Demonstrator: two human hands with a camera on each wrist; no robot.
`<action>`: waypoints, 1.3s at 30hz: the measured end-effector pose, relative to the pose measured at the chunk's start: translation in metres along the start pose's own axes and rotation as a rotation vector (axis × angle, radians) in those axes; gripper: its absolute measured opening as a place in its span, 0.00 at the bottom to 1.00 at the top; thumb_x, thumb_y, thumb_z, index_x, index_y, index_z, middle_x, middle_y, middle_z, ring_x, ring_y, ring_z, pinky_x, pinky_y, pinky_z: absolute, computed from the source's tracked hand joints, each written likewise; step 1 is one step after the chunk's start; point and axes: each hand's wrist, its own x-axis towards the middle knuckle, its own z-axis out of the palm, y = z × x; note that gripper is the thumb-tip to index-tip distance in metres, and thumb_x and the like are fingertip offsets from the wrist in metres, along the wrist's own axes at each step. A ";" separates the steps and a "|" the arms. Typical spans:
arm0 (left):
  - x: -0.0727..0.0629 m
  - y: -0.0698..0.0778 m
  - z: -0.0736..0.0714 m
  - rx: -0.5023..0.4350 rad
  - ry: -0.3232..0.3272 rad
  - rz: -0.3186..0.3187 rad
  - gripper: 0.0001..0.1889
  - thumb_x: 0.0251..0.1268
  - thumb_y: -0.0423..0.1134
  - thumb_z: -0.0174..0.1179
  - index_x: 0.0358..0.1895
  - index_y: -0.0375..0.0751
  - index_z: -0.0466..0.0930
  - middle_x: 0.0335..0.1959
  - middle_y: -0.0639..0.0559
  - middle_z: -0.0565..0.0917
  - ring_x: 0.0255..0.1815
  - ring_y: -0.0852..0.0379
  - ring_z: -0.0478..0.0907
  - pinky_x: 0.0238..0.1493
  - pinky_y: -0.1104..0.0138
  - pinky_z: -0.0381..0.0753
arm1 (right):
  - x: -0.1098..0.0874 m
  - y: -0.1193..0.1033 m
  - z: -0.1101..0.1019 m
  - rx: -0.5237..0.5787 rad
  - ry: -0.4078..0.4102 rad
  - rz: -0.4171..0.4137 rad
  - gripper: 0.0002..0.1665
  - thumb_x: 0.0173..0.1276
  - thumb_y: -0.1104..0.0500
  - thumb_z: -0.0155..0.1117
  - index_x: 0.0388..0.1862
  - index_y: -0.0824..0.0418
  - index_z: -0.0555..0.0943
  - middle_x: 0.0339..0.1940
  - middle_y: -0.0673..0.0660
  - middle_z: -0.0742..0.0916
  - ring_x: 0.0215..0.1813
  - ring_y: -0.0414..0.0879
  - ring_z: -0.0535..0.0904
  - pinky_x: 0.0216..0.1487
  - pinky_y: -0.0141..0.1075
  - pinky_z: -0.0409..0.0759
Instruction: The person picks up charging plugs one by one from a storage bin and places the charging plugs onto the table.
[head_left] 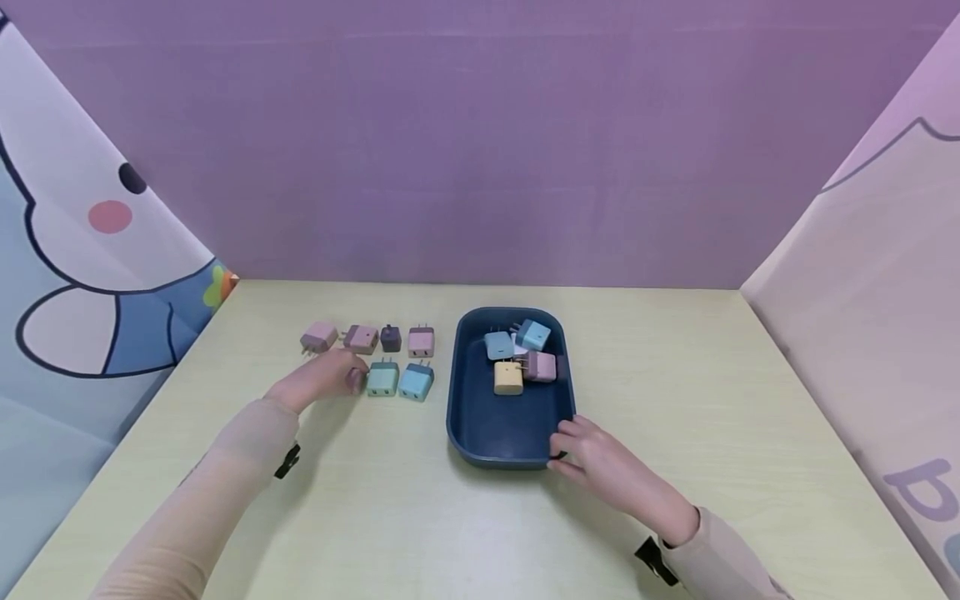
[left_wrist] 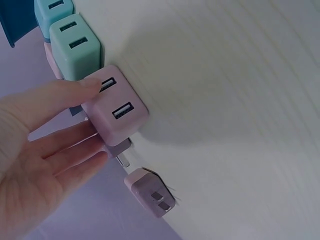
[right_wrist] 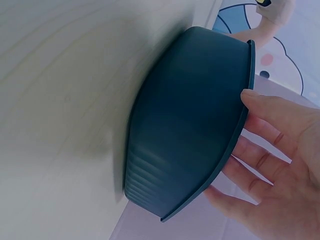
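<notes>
My left hand (head_left: pixel 321 377) pinches a pink two-port USB charger (left_wrist: pixel 116 102) between thumb and fingers, low over the tabletop. In the head view the hand mostly hides that charger. Just right of it stand a mint charger (head_left: pixel 382 379) and a blue charger (head_left: pixel 416 382). With thumb outside and fingers over the rim, my right hand (head_left: pixel 603 465) grips the near right corner of a dark blue tray (head_left: pixel 480 429). Towards the tray's far end lie a yellow charger (head_left: pixel 508 380), a mauve charger (head_left: pixel 542 367) and two blue ones, partly covering something white.
Behind the left hand, a back row holds a pink charger (head_left: pixel 321 335), another pink charger (head_left: pixel 363 339), a small dark charger (head_left: pixel 390 338) and a third pink charger (head_left: pixel 422 342). A purple backdrop (head_left: pixel 480 167) rises behind the pale table (head_left: pixel 675 367), with printed cloths at both sides.
</notes>
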 end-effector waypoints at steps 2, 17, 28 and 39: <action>0.000 0.001 -0.001 0.000 0.001 -0.003 0.07 0.41 0.22 0.60 0.25 0.35 0.80 0.24 0.47 0.82 0.22 0.60 0.72 0.31 0.65 0.76 | 0.000 0.000 0.000 0.001 -0.002 0.001 0.05 0.54 0.60 0.65 0.24 0.55 0.76 0.24 0.44 0.74 0.29 0.38 0.63 0.29 0.27 0.66; 0.004 0.013 -0.011 -0.009 -0.009 -0.111 0.16 0.52 0.26 0.55 0.47 0.29 0.76 0.48 0.35 0.76 0.48 0.40 0.73 0.50 0.52 0.71 | 0.000 0.000 0.000 -0.002 0.009 -0.013 0.06 0.54 0.60 0.65 0.24 0.55 0.76 0.24 0.45 0.74 0.29 0.38 0.63 0.29 0.28 0.67; 0.009 0.033 -0.022 0.054 -0.026 -0.131 0.16 0.58 0.32 0.55 0.50 0.32 0.75 0.50 0.38 0.76 0.51 0.41 0.72 0.54 0.47 0.64 | 0.000 0.000 -0.001 0.009 -0.003 -0.001 0.05 0.55 0.60 0.64 0.24 0.55 0.76 0.24 0.44 0.73 0.30 0.38 0.63 0.29 0.27 0.67; 0.019 0.051 -0.029 0.006 -0.034 -0.111 0.17 0.60 0.34 0.54 0.52 0.31 0.73 0.51 0.39 0.75 0.53 0.42 0.71 0.51 0.55 0.70 | 0.000 -0.001 -0.001 0.002 -0.005 0.008 0.05 0.54 0.60 0.65 0.25 0.55 0.77 0.24 0.45 0.74 0.29 0.38 0.63 0.29 0.27 0.67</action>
